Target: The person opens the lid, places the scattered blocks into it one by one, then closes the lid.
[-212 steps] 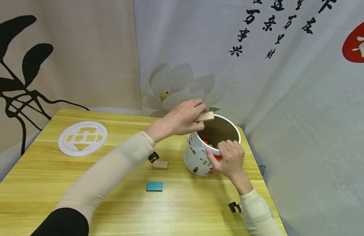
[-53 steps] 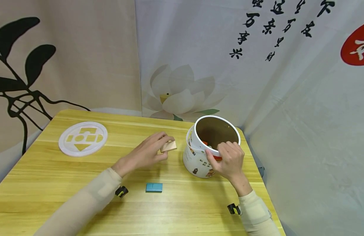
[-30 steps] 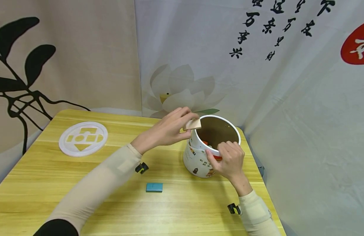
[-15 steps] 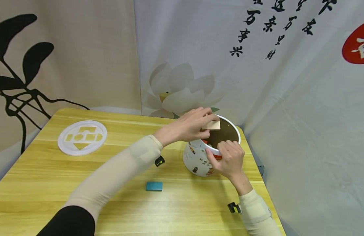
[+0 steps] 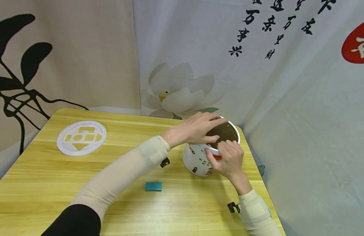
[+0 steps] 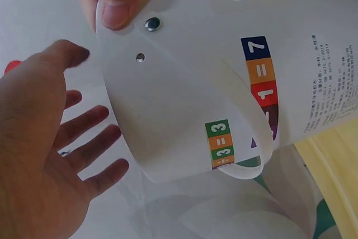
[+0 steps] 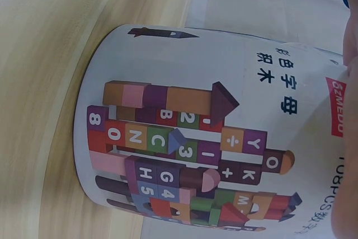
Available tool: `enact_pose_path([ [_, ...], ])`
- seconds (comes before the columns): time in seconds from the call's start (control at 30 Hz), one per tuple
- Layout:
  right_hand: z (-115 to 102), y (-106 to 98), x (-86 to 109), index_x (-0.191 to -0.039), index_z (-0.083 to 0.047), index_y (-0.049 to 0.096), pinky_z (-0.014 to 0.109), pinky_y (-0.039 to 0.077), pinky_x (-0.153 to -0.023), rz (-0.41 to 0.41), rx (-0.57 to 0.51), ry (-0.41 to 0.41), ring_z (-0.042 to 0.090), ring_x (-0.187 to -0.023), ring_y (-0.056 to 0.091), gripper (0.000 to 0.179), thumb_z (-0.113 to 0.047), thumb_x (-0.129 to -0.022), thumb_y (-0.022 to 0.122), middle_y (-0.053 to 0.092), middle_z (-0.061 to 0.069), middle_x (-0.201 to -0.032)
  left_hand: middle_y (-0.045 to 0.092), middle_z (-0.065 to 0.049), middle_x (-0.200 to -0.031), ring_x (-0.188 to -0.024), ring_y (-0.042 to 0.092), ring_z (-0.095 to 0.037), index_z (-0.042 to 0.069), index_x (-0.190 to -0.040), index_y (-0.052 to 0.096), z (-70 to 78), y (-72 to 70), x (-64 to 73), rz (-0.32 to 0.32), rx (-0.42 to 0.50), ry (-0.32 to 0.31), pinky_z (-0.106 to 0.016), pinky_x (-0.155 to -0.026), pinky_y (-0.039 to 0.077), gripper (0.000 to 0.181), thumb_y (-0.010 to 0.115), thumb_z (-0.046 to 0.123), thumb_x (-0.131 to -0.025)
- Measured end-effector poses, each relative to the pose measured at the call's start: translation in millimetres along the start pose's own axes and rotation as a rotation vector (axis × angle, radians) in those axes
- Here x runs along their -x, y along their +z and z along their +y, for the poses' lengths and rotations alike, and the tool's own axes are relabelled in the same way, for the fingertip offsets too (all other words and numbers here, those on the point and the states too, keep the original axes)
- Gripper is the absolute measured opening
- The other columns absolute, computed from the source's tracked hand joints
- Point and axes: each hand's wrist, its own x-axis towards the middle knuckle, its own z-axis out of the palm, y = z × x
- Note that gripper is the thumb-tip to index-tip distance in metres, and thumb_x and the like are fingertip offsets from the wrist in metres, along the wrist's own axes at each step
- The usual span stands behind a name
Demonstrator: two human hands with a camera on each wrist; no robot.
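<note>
A white printed bucket of toy blocks [image 5: 196, 162] stands tilted toward me at the right of the table. My left hand [image 5: 196, 128] reaches over the bucket's mouth with its fingers spread and nothing between them; in the left wrist view the same hand [image 6: 50, 138] shows straight, parted fingers beside the rim. My right hand [image 5: 229, 160] grips the near rim, thumb outside and fingers folded over the edge. Most of the bucket's inside is hidden behind the hands. A blue rectangular block [image 5: 153, 186] lies on the table in front of the bucket.
A white disc with cut-out shapes [image 5: 62, 141] lies at the table's back left. The wooden table [image 5: 126, 209] ends just right of the bucket, and a printed cloth backdrop [image 5: 182, 49] hangs close behind it.
My left hand picked up a second pale wooden block from the table, carried it right to the bucket's mouth and let it go there. The right hand has kept its grip.
</note>
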Motion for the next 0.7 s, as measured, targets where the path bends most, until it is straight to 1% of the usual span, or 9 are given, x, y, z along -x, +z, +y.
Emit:
enact_pose_path([
  [0.17, 1.0, 0.9, -0.1, -0.066, -0.010, 0.048, 0.034, 0.024, -0.050, 0.015, 0.002, -0.009, 0.017, -0.050, 0.029, 0.053, -0.042, -0.105, 0.065, 0.038, -0.001, -0.055, 0.051, -0.006, -0.176, -0.165, 0.047, -0.029, 0.025, -0.176, 0.042, 0.3, 1.1, 4.0, -0.017, -0.007, -0.007, -0.054, -0.133, 0.043, 0.070, 0.062, 0.051, -0.114],
  [0.3, 1.2, 0.7, -0.9, -0.069, -0.010, 0.053, 0.034, 0.026, -0.049, 0.009, 0.003, -0.016, 0.017, -0.050, 0.032, 0.052, -0.044, -0.107, 0.063, 0.041, -0.002, -0.055, 0.043, -0.005, -0.181, -0.172, 0.036, -0.030, 0.029, -0.178, 0.038, 0.7, 0.9, 12.4, -0.026, -0.037, -0.009, -0.056, -0.137, 0.037, 0.076, 0.060, 0.061, -0.112],
  [0.43, 0.8, 0.8, -1.4, -0.066, -0.011, 0.048, 0.034, 0.025, -0.050, 0.005, 0.006, -0.019, 0.017, -0.050, 0.030, 0.057, -0.045, -0.110, 0.060, 0.039, -0.001, -0.055, 0.032, -0.004, -0.187, -0.176, 0.027, -0.032, 0.034, -0.179, 0.034, 0.6, 0.2, 24.5, -0.025, -0.049, -0.023, -0.059, -0.139, 0.031, 0.082, 0.060, 0.068, -0.109],
  [0.57, 0.6, 1.6, -1.2, -0.063, -0.012, 0.039, 0.034, 0.022, -0.050, 0.009, 0.006, -0.011, 0.017, -0.049, 0.026, 0.060, -0.045, -0.110, 0.058, 0.033, -0.002, -0.055, 0.022, -0.003, -0.191, -0.178, 0.020, -0.034, 0.036, -0.180, 0.028, -0.6, -0.5, 38.1, -0.022, -0.056, -0.041, -0.063, -0.142, 0.024, 0.088, 0.062, 0.071, -0.107],
  [0.7, 0.4, 2.0, -0.7, -0.063, -0.012, 0.037, 0.033, 0.021, -0.050, 0.011, 0.003, -0.003, 0.016, -0.050, 0.025, 0.061, -0.047, -0.109, 0.057, 0.031, -0.002, -0.055, 0.022, -0.005, -0.191, -0.178, 0.020, -0.035, 0.034, -0.181, 0.028, -3.9, 0.1, 52.5, 0.004, -0.079, -0.043, -0.066, -0.142, 0.023, 0.092, 0.064, 0.073, -0.105],
])
